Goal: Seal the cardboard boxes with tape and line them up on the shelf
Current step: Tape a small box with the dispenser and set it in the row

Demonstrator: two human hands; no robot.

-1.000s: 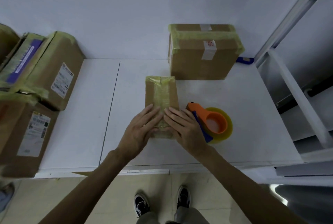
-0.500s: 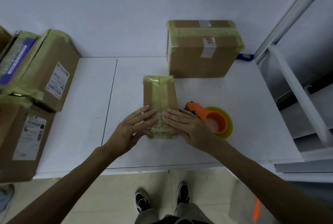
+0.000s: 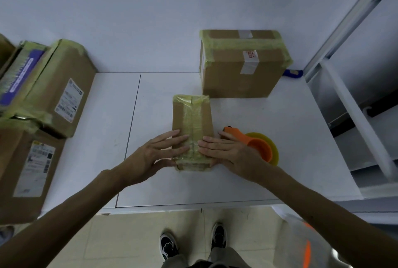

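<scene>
A small, narrow cardboard box [image 3: 192, 116] lies on the white table [image 3: 258, 134], a strip of yellowish tape running down its top. My left hand [image 3: 155, 154] lies flat on the box's near left part, fingers straight, thumb at the near end. My right hand [image 3: 228, 152] presses flat on the near right part, fingertips at the tape seam. An orange tape dispenser with a yellow tape roll [image 3: 261, 149] rests on the table just right of my right hand, partly hidden by it.
A larger taped box [image 3: 241, 67] stands at the back of the table by the wall. Several taped boxes [image 3: 51, 93] are stacked at the left. A white metal shelf frame [image 3: 349, 104] rises at the right. A blue object [image 3: 293, 73] peeks out behind the large box.
Both hands have slid apart and toward the box's near end, uncovering the tape seam between them. The view has shifted slightly; the box has stayed in place.
</scene>
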